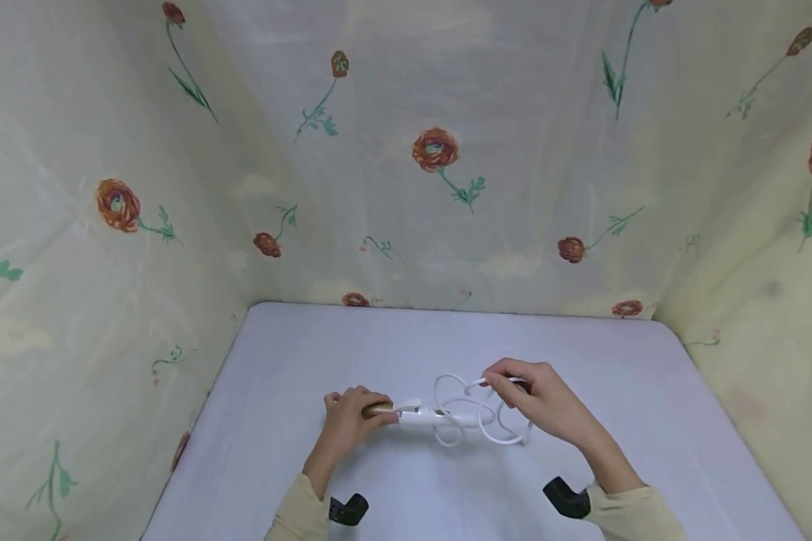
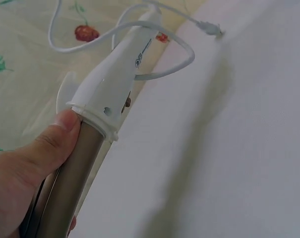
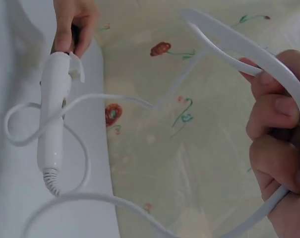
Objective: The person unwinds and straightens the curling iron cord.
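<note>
A curling iron (image 1: 422, 418) with a white handle and a bronze barrel is held roughly level above the white table. My left hand (image 1: 350, 415) grips its barrel (image 2: 73, 183), the thumb lying close to the white collar. From the handle's end runs a white cord (image 3: 97, 197), loosely looped around and over the handle (image 3: 51, 124). My right hand (image 1: 541, 398) pinches part of this cord, its fingers curled, in the head and right wrist views. The cord's plug (image 2: 209, 28) hangs at the top of the left wrist view.
The white table (image 1: 311, 338) has rounded far corners. Floral-patterned sheets (image 1: 379, 225) enclose it at the back and both sides. Black wrist mounts (image 1: 567, 498) stick out near both beige sleeves (image 1: 639, 515).
</note>
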Motion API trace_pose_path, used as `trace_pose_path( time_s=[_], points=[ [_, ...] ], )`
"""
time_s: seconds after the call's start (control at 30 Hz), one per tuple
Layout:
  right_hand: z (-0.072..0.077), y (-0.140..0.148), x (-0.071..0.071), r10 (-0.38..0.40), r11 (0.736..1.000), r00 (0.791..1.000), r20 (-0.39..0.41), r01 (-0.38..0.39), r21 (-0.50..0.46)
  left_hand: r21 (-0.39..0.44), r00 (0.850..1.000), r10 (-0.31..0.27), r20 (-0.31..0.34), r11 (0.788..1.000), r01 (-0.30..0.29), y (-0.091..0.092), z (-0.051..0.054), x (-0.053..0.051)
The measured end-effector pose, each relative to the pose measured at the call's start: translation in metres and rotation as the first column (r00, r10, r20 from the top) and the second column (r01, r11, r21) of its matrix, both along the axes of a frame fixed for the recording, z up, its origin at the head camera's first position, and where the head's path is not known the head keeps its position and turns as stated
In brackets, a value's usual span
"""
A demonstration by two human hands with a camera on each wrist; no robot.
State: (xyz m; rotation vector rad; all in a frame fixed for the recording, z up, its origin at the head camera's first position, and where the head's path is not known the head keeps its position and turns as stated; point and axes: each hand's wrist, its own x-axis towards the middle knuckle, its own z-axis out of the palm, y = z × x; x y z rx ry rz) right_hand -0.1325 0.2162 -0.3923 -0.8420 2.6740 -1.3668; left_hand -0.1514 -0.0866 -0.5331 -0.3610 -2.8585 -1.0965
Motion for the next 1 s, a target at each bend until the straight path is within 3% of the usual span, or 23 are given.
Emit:
trace_pose_path(
  time_s=[0.13, 0.27, 0.5, 0.67, 1.0],
  points=[
    [0.004, -0.002, 0.007, 0.084, 0.996, 0.996, 0.014, -0.084, -0.003, 0.010, 0.999, 0.048, -0.004, 0.999, -0.048, -0.003, -0.001, -0.004],
    [0.002, -0.009, 0.017, 0.217, 0.976, 0.975, 0.048, -0.216, -0.033, 0.036, 0.994, 0.106, 0.010, 0.994, -0.106, -0.004, -0.002, -0.011],
    [-0.018, -0.023, 0.032, 0.353, 0.936, 0.933, 0.070, -0.352, -0.021, 0.058, 0.991, 0.136, -0.003, 0.989, -0.135, -0.006, 0.004, -0.022],
    [-0.038, -0.033, 0.040, 0.371, 0.927, 0.924, 0.090, -0.374, 0.019, 0.086, 0.991, 0.137, -0.001, 0.987, -0.136, -0.008, 0.011, -0.024],
    [-0.069, -0.046, 0.044, 0.337, 0.921, 0.940, 0.056, -0.342, 0.187, 0.092, 0.994, 0.107, -0.023, 0.990, -0.105, -0.011, 0.025, -0.028]
  ],
)
